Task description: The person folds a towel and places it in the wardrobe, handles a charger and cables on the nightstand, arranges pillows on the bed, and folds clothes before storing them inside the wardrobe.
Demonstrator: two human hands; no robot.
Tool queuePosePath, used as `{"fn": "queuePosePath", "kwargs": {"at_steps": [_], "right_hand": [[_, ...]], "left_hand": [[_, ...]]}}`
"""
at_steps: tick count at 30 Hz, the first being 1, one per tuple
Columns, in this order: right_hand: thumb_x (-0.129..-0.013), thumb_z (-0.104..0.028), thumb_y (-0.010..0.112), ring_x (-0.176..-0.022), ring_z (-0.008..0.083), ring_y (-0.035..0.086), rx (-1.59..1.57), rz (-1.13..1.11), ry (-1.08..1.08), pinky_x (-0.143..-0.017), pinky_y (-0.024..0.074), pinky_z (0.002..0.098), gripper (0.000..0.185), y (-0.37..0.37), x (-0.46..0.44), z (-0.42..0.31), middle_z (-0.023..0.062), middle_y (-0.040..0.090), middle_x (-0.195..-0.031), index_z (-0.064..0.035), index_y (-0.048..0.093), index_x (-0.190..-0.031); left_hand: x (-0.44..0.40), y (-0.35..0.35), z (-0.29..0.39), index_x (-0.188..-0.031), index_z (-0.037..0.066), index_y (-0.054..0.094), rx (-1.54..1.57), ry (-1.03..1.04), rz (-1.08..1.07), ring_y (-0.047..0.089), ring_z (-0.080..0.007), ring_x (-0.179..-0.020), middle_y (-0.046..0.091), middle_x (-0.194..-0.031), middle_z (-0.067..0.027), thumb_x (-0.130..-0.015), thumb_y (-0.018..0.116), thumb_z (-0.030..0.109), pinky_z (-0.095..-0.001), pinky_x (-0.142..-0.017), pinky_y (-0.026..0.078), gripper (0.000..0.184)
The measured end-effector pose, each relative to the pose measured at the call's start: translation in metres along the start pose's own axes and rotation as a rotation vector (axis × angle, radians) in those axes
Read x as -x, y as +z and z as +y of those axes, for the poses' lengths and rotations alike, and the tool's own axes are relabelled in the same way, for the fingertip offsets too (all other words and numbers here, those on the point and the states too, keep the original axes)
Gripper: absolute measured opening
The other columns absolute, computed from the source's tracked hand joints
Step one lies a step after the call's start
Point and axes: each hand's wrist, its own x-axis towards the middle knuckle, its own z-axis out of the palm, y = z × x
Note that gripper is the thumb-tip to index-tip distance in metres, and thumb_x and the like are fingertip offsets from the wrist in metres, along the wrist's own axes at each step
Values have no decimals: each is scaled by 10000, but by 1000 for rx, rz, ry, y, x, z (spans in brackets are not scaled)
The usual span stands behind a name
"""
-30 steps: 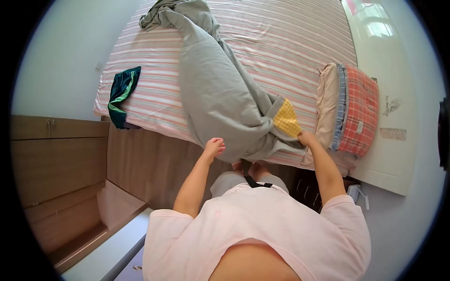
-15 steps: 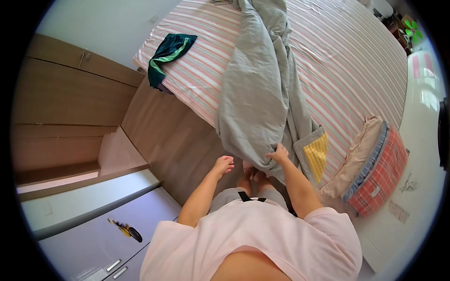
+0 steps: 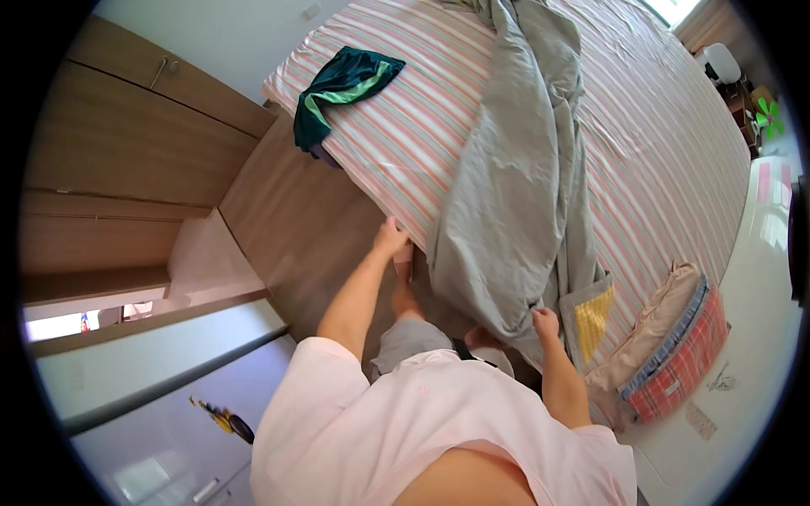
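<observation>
A long grey quilt [image 3: 506, 185] lies bunched lengthwise over the striped bed sheet [image 3: 666, 160], its near end hanging over the bed's edge. My right hand [image 3: 545, 322] is closed on the near edge of the quilt, beside its turned-back corner with a yellow checked patch [image 3: 594, 324]. Over to the left, my left hand [image 3: 391, 239] is at the side edge of the bed, left of the quilt. Its fingers are partly apart, with nothing visible in them; whether they touch the sheet is unclear.
Dark green velvety cloth [image 3: 346, 84] lies at the bed's far left corner. Stacked pillows [image 3: 675, 354] lean near the white headboard [image 3: 747, 337] on the right. Wooden cabinets [image 3: 126, 135] and a pale cabinet front [image 3: 160, 422] stand left, across the wooden floor [image 3: 295, 211].
My left hand has reached forward to the bed's edge, and a foot has stepped that way. My right hand keeps hold of the quilt. The view has shifted left.
</observation>
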Motion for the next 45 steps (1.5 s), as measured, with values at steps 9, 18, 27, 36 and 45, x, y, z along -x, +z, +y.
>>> {"fn": "queuePosePath", "kwargs": {"at_steps": [9, 18, 27, 36, 45], "right_hand": [[-789, -141, 496, -605, 126, 563, -110, 189, 68, -545, 440, 251, 213, 89, 58, -161, 64, 597, -668, 13, 598, -896], [-816, -179, 534, -705, 103, 532, -71, -371, -95, -643, 438, 228, 248, 166, 78, -345, 38, 591, -779, -8, 581, -990], [-802, -174, 541, -685, 129, 548, -85, -250, 171, -610, 451, 254, 252, 166, 76, -247, 54, 587, -775, 3, 570, -979], [-826, -267, 531, -556, 127, 501, -477, -431, 301, -473, 410, 256, 191, 151, 102, -329, 26, 539, -655, -82, 546, -778], [-818, -272, 597, -1012, 155, 477, -838, -315, -148, -852, 381, 318, 494, 88, 136, -431, 38, 512, -1130, -83, 434, -1244]], "left_hand": [[-238, -198, -24, -1304, 50, 273, -54, -101, 412, 380, -375, -1171, 304, -1317, -246, -647, 702, 380, -417, -941, 372, 851], [-360, -255, -34, -1366, 106, 162, -333, -20, 563, 254, -402, -1245, 208, -1378, -228, -584, 762, 388, -455, -981, 331, 1025], [-370, -253, -41, -1041, 130, 595, -53, -220, 378, 571, -345, -897, 622, -946, -144, -681, 651, 311, -409, -764, 450, 406], [-158, -303, 38, -1104, -30, 540, 862, 362, 194, 554, -174, -907, 603, -992, -76, -689, 597, -30, -278, -798, 420, 418], [3, -306, 183, -1064, 0, 531, 1298, 406, -376, 577, -170, -835, 586, -967, -69, -708, 629, 3, -311, -735, 481, 369]]}}
